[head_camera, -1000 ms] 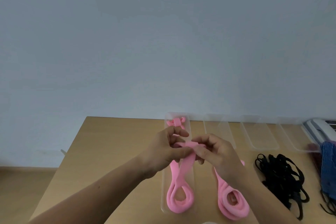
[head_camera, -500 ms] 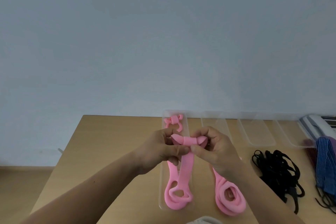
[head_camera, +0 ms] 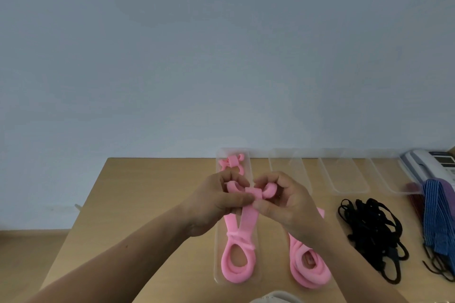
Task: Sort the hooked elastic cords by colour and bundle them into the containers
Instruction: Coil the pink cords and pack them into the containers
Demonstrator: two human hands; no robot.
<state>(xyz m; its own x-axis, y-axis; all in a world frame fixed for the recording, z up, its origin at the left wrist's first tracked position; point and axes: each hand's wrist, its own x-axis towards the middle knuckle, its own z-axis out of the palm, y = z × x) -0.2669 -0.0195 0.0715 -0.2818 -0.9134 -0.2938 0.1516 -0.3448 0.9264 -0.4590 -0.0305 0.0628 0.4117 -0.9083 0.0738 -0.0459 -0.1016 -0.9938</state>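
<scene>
Left hand, right hand pinching pink cord above leftmost container; risk: elastic recoil unwinding wrap on slackened grip.

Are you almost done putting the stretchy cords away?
Not nearly. Nothing looks finished yet. The left hand and right hand pinch a pink cord whose loop lies in the leftmost container. Another pink bundle, the black cords and the blue cords lie on the table; the other three containers look empty.

Four clear containers, three pink cord bundles, one black tangle (strands uncountable).
</scene>
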